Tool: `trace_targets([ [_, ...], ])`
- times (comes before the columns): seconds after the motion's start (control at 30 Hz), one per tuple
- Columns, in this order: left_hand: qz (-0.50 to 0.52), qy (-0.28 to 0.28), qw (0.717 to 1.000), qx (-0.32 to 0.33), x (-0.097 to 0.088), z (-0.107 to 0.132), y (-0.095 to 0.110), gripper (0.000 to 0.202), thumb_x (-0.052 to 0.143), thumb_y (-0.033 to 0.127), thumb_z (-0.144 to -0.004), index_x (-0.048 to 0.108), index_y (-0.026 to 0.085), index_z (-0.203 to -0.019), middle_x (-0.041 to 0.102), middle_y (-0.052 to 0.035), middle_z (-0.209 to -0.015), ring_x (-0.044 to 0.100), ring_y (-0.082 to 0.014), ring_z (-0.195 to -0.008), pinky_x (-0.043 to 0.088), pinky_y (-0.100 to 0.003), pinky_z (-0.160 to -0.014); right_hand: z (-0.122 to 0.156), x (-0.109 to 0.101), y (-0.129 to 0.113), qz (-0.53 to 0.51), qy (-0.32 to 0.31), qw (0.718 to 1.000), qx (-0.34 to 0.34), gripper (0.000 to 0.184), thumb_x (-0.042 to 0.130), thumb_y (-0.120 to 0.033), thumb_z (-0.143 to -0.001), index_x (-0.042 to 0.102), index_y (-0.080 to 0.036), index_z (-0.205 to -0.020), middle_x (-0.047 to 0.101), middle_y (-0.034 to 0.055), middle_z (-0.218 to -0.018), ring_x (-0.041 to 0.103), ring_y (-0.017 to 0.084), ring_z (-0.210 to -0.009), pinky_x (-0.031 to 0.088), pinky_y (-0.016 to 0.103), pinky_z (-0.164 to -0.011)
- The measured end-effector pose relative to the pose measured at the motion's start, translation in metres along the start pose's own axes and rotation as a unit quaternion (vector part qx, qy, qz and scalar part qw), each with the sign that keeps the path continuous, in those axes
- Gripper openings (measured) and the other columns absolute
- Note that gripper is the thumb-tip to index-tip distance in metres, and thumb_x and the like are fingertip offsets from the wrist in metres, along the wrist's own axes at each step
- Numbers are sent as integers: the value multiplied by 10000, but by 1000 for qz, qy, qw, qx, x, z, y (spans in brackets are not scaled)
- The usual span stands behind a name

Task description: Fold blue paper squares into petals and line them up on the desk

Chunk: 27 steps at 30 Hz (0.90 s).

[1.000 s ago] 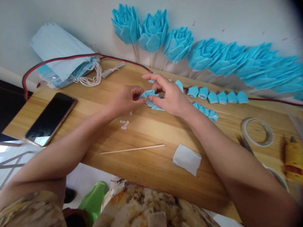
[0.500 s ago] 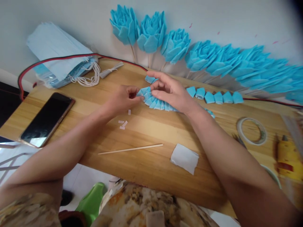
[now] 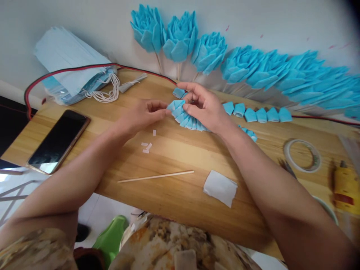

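A strip of overlapping blue folded petals (image 3: pixel 184 117) lies on the wooden table (image 3: pixel 174 195) near its far edge. My left hand (image 3: pixel 140 116) pinches the strip's left end with curled fingers. My right hand (image 3: pixel 204 107) grips the same strip from the right, thumb and fingers closed over the top petals. The strip's tail (image 3: pixel 250 134) shows beyond my right wrist. A row of separate blue petals (image 3: pixel 254 113) sits just behind it.
Finished blue paper flowers (image 3: pixel 180 35) on sticks lean along the wall. A phone (image 3: pixel 57 140) lies at the left, a stack of blue face masks (image 3: pixel 71 62) behind it. A wooden stick (image 3: pixel 156 176), white paper piece (image 3: pixel 221 187), tape roll (image 3: pixel 302 155) and yellow tool (image 3: pixel 344 183) lie nearer.
Both hands have shifted slightly towards the wall with the petal strip. My right hand's fingers have closed further over the top petals.
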<state>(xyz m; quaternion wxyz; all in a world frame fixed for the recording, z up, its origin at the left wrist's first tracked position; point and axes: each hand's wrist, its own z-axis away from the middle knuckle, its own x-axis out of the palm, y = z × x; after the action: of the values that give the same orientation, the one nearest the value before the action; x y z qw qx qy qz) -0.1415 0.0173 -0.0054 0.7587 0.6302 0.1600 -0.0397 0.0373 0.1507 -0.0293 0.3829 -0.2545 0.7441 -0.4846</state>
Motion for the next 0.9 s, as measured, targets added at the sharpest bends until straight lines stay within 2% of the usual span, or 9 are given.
trace_targets([
  [0.13,-37,14,999,5,5,1,1,230,722,382,-781,677,161,-827,565,22,-647,448,-89,-585,317,-228,-540,1,2,-2,-14,-11,1000,9,477,619,-237,-895,545,-249,-1365,637,-10,-904,600,139,-801,539,278,-712],
  [0.27,-64,39,997,13,7,2,3,157,668,317,-795,643,172,-742,518,32,-621,412,-89,-562,289,-251,-537,5,0,-9,-63,-37,997,22,447,566,-302,-935,541,-259,-1379,654,9,-990,624,155,-829,544,298,-727],
  [0.37,-68,41,997,20,8,3,6,133,651,292,-788,643,173,-728,506,34,-614,406,-92,-567,292,-258,-550,6,-1,-13,-57,-57,996,35,445,542,-371,-961,515,-303,-1400,661,17,-1055,647,179,-888,558,318,-748],
  [0.43,-70,40,996,26,8,3,7,130,645,281,-782,629,174,-709,486,37,-599,396,-92,-566,289,-256,-554,6,1,-14,-26,-61,997,41,482,581,-374,-946,493,-313,-1416,659,13,-1021,644,176,-874,565,321,-739],
  [0.6,-84,22,996,16,9,4,9,137,637,294,-776,615,181,-702,464,31,-591,383,-98,-570,285,-252,-552,4,9,-13,27,-32,998,40,489,647,-290,-893,537,-295,-1370,626,-5,-896,607,159,-796,559,310,-708],
  [0.77,-85,-1,996,12,6,4,9,144,637,322,-773,637,189,-718,457,30,-590,371,-98,-560,280,-251,-538,2,9,-12,10,-26,999,42,537,661,-226,-833,558,-264,-1359,606,-22,-825,579,140,-736,533,288,-666],
  [0.9,-75,16,997,11,3,2,4,150,649,332,-771,648,186,-738,466,34,-596,362,-94,-558,261,-247,-525,1,-6,-15,-1,-71,996,48,547,633,-350,-882,534,-274,-1415,698,-5,-913,644,150,-802,553,292,-696],
])
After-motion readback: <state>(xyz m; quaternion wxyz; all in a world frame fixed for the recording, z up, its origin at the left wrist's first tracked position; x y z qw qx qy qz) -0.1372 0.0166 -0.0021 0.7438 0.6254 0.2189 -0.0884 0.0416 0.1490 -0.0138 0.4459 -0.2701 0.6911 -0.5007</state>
